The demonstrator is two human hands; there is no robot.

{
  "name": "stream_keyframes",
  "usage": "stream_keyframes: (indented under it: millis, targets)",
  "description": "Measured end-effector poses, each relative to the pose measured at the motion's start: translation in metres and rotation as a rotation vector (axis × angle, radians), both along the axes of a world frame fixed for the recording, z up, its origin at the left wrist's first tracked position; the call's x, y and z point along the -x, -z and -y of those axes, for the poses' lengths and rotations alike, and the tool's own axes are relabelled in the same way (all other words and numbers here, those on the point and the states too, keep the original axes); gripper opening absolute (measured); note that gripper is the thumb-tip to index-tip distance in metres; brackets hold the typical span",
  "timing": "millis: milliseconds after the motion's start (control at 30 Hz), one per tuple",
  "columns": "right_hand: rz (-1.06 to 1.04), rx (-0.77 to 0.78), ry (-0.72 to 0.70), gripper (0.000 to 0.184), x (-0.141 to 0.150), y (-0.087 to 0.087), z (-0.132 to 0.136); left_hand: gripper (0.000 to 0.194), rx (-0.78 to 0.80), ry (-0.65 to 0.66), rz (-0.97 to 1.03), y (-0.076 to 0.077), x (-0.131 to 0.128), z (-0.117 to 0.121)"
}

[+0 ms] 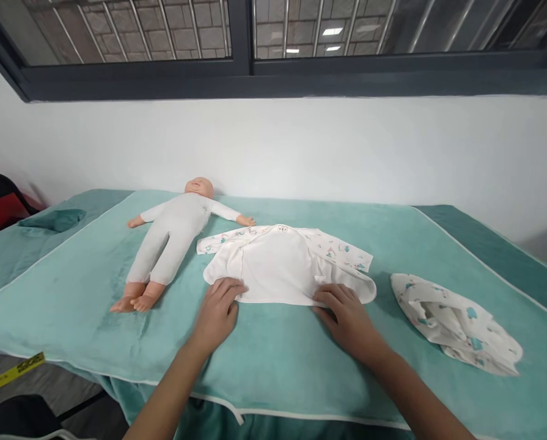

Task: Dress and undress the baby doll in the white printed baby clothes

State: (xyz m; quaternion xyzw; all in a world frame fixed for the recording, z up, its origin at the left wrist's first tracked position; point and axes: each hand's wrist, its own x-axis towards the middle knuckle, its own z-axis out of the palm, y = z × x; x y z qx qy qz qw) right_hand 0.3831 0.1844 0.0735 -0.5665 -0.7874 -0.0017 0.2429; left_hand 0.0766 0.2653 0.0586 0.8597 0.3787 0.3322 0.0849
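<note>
A white baby shirt [277,267] lies spread flat on the bed, opened out with its plain inner side up. Its long sleeves, printed with small coloured figures, stretch to both sides. My left hand [215,313] rests on the lower left edge of the shirt, fingers laid over the cloth and thumb apart. On the lower right edge lies my right hand [350,319], its fingers bent a little on the hem and the thumb apart. Left of the shirt, a baby doll [176,229] in a white body suit lies on its back, one hand close to a sleeve.
A crumpled printed white cloth [456,324] lies at the right. Everything rests on a green padded cover [282,360] with white piping. Behind stands a white wall [273,146] below a dark window frame [273,78]. A black and red object [0,211] is at the far left.
</note>
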Motion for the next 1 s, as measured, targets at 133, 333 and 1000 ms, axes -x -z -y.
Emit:
stream_keyframes:
  millis: [133,333,1000]
  targets:
    - [-0.007,-0.011,0.003,0.024,-0.006,0.003,0.005,0.028,-0.056,-0.034,0.032,0.001,-0.001,-0.003]
    - [-0.007,0.000,0.063,0.028,-0.009,0.005,0.006,0.023,-0.073,-0.114,0.015,-0.002,-0.002,0.001]
    - [-0.230,0.286,0.772,0.038,-0.121,-0.012,-0.066,0.026,-0.090,-0.105,0.181,0.006,0.001,-0.001]
